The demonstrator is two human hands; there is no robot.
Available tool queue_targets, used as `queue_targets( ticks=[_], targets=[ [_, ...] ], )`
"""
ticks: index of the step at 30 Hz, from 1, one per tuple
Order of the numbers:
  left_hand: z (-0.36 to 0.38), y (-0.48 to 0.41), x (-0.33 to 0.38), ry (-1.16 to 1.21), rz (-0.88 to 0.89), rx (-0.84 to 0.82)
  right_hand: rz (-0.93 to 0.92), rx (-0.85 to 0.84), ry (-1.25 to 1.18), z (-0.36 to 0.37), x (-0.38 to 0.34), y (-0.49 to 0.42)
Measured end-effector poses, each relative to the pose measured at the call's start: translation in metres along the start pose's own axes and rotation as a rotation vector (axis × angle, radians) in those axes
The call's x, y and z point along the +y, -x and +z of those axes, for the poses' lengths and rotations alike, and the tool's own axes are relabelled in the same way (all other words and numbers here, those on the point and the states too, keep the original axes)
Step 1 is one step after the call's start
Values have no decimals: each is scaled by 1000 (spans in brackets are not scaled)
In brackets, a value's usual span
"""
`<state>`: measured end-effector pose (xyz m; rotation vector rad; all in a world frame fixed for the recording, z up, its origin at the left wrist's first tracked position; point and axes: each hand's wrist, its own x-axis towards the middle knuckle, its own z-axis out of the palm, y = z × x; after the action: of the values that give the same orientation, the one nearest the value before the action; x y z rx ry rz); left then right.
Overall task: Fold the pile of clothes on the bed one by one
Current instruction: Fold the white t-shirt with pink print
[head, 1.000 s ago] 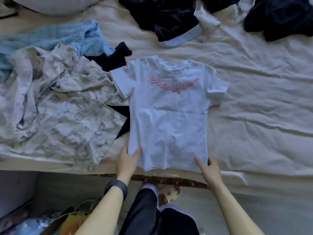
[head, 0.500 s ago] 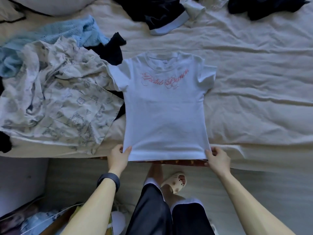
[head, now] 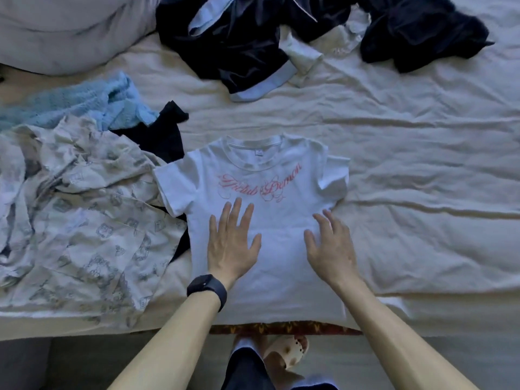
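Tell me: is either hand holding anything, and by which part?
Nothing is held. The left hand and right hand rest open on the white T-shirt, on its front below the pink lettering.

A wrinkled, cream-sheeted bed (head: 422, 192) bears a pale pillow (head: 56, 32) far left, above dim grey floor (head: 394, 358).

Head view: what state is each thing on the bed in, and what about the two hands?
white T-shirt, spread flat, print up, not yet folded.
left hand, open, flat on the T-shirt.
right hand, open, fingers slightly bent, on the T-shirt.
printed garment, crumpled, unfolded.
blue knit, crumpled.
dark garment with pale trim, heaped, unfolded.
bed sheet, wrinkled.
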<state>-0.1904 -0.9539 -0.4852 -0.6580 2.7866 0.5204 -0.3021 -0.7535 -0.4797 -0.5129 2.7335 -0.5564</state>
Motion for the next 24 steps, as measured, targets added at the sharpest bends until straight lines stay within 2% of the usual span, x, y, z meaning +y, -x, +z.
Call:
queue_targets(
  ticks=[3,6,11,13,15,17,18,19,21,22,24],
  targets=[
    [15,-57,-8,-168,161,-78,-220,-119,175,34,5,-33],
    [31,-83,-24,-249,213,-193,-295,-186,298,60,26,-34],
    [35,-88,-23,-316,200,-196,-291,-130,224,68,29,-37],
    [27,-96,-15,-278,206,-144,-267,-56,48,61,29,-38],
    [10,-118,5,-204,230,-61,-68,131,-240,45,24,-44],
    [-4,-150,32,-130,283,12,335,299,-493,24,21,-55],
    [-10,-166,49,-115,325,33,543,314,-591,13,22,-62],
    [-15,-183,69,-115,375,41,692,287,-693,3,24,-72],
    [-22,-216,112,-128,447,-39,844,168,-969,-10,29,-94],
    [-25,-231,133,-160,460,-120,867,96,-1066,-17,30,-103],
    [-25,-254,164,-276,448,-252,849,-22,-1050,-21,36,-116]
  ],
)
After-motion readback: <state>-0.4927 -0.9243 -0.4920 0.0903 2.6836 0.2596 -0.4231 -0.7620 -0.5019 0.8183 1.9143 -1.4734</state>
